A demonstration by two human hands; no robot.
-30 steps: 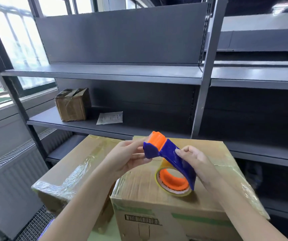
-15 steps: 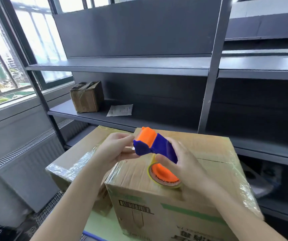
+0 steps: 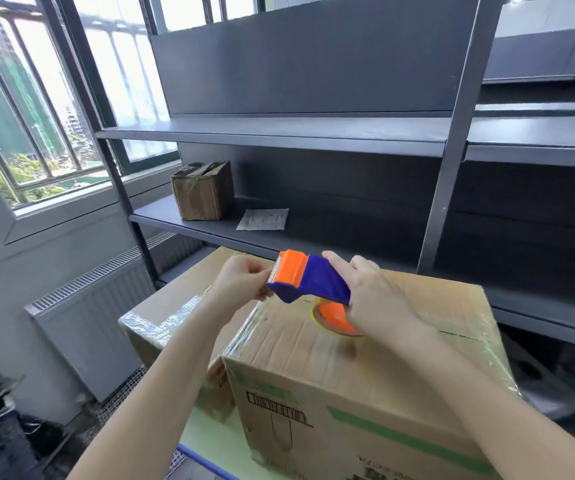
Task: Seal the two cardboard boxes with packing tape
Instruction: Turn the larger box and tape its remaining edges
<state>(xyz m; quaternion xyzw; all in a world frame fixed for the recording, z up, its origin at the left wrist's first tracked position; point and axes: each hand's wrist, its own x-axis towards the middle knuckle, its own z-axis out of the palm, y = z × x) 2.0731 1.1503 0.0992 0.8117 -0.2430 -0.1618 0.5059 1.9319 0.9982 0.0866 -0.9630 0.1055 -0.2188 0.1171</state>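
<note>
Judging by how things sit, the loose tape end is what's most likely to be fumbled. The tape dispenser (image 3: 314, 284) is gripped round its blue body by the right hand (image 3: 374, 301) and held just above the top of the nearer box (image 3: 365, 393). The left hand (image 3: 241, 285) is pinched at its toothed orange end, apparently on the free end of the tape, though the tape itself can't be made out. If that end gets let go, it could be snapped back onto the roll (image 3: 334, 318) or folded onto itself. Fingertips are kept awfully close to the serrated blade too. The second box (image 3: 171, 306), just left and behind, looks covered in shiny old film, so fresh tape might not be held well there.
</note>
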